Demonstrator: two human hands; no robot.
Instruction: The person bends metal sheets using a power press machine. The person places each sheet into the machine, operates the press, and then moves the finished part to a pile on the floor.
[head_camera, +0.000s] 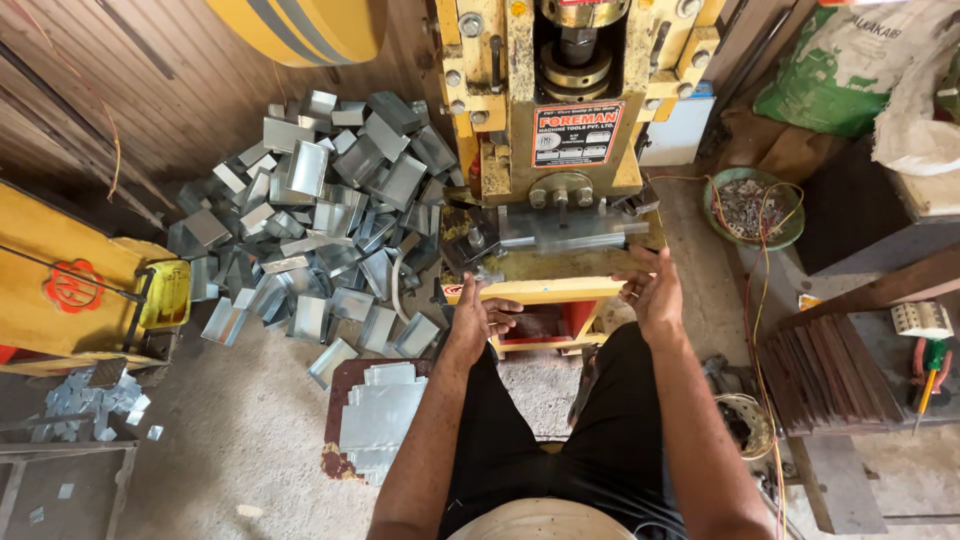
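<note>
I sit facing a yellow press machine (560, 110). A bent sheet-metal piece (565, 228) lies on its bed under the ram. My left hand (478, 318) hovers at the front edge of the yellow bed, fingers loosely curled, holding nothing that I can see. My right hand (650, 290) is at the bed's right front, fingers spread, close to the metal piece's right end. A stack of flat cut metal blanks (380, 415) rests on a low reddish stool beside my left knee.
A big heap of formed metal boxes (320, 220) covers the floor at left. Another yellow machine (80, 290) stands far left. A green bowl of scrap (752, 208) with wires, dark wooden slats (820, 375) and sacks (860, 60) are at right.
</note>
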